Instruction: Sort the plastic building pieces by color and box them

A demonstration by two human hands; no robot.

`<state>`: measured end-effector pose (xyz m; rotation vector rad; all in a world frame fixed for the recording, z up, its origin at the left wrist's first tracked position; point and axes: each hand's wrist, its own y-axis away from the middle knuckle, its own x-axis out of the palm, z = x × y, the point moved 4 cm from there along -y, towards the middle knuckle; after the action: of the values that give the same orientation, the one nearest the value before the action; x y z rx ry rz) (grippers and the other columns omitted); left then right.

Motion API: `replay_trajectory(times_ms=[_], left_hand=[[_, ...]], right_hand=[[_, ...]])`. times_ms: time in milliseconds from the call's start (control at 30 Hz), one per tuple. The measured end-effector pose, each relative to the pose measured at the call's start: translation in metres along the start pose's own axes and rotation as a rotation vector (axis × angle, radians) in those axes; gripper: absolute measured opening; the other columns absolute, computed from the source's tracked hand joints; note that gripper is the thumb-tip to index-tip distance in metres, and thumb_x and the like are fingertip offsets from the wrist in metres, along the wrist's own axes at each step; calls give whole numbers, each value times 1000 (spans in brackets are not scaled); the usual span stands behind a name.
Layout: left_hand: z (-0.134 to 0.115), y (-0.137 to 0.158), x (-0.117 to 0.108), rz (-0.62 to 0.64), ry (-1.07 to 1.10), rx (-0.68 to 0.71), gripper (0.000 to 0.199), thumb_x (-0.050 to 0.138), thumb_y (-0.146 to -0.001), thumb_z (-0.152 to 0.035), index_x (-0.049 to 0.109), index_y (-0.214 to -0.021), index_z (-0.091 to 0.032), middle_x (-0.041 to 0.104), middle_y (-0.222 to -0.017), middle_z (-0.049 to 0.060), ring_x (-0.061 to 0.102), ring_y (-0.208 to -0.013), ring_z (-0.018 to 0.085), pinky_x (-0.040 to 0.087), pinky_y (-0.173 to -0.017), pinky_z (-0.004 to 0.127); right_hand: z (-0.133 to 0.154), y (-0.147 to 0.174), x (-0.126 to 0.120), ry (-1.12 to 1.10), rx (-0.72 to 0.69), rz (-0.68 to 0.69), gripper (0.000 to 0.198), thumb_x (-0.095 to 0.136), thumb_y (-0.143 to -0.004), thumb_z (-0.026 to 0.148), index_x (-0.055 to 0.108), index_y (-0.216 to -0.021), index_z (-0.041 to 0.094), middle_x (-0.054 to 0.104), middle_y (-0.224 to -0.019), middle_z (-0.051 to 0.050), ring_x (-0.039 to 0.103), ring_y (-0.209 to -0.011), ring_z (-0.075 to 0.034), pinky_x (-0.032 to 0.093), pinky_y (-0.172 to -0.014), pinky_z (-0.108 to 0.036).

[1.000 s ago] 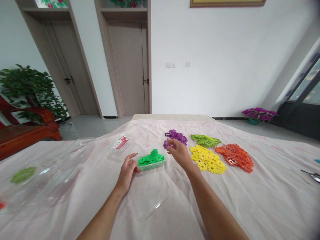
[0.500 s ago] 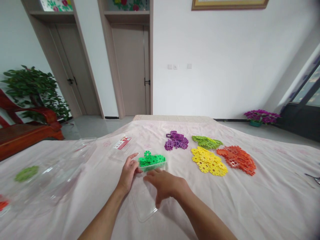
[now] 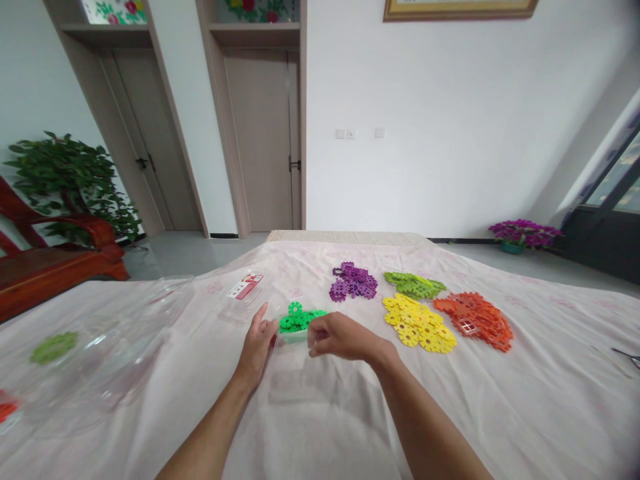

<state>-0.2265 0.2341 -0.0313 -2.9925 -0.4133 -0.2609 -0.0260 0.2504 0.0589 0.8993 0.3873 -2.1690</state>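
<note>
A small clear plastic box (image 3: 294, 338) stands on the cloth, heaped with green snowflake-shaped plastic pieces (image 3: 295, 320). My left hand (image 3: 257, 341) is at the box's left end, gripping its edge with the index finger raised. At the right front corner, my right hand (image 3: 336, 335) pinches the edge of a clear lid (image 3: 295, 381). The lid is tilted up on the near side of the box and slightly blurred. Part of the box and some green pieces are hidden behind my right hand.
Purple (image 3: 354, 281), lime (image 3: 414, 285), yellow (image 3: 419, 325) and orange pieces (image 3: 475, 320) lie in piles to the right. A clear labelled container (image 3: 245, 293) lies behind my left hand. More clear packaging (image 3: 130, 340) and a lime pile (image 3: 55, 348) are at left.
My right hand has closed from a spread pose and moved up and right to the box's corner. The lid, flat on the cloth before, has lifted. My left hand has barely shifted.
</note>
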Motion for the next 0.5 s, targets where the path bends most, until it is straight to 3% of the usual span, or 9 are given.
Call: replay_trajectory(times_ms=[167, 233, 300, 400, 500], left_hand=[[2, -2, 2, 38, -71, -44, 91, 71, -77, -51, 35, -152, -14, 54, -72, -6, 60, -60, 12, 50, -66, 27], [3, -2, 2, 44, -65, -54, 89, 73, -76, -49, 39, -150, -13, 52, -71, -7, 61, -61, 12, 51, -69, 28], [4, -2, 1, 36, -41, -61, 89, 74, -74, -49, 41, -148, -13, 52, -72, -7, 61, -61, 12, 52, -70, 28], [4, -2, 0, 17, -28, -67, 87, 76, -72, -49, 45, -145, -14, 53, -71, -7, 61, -60, 12, 52, -68, 28], [6, -2, 0, 15, -17, -62, 85, 75, -73, -51, 47, -144, -15, 57, -72, -5, 62, -61, 14, 52, -69, 30]], right_hand=[[-6, 9, -46, -147, -30, -567, 13, 60, -84, 26, 68, -84, 17, 66, -76, 0, 59, -70, -14, 41, -62, -22], [-8, 15, -58, -89, -36, -814, 19, 57, -88, 29, 70, -95, 17, 69, -87, -4, 62, -80, -18, 46, -72, -26], [-7, 18, -61, 56, -47, -968, 25, 53, -92, 29, 71, -106, 18, 69, -98, -7, 62, -92, -21, 46, -84, -30], [-3, 10, -45, 279, -67, -918, 29, 49, -96, 24, 69, -116, 20, 68, -110, -10, 58, -106, -23, 42, -96, -33], [-1, -6, -12, 403, -65, -616, 27, 55, -95, 26, 69, -117, 22, 68, -113, -8, 58, -106, -22, 42, -96, -33]])
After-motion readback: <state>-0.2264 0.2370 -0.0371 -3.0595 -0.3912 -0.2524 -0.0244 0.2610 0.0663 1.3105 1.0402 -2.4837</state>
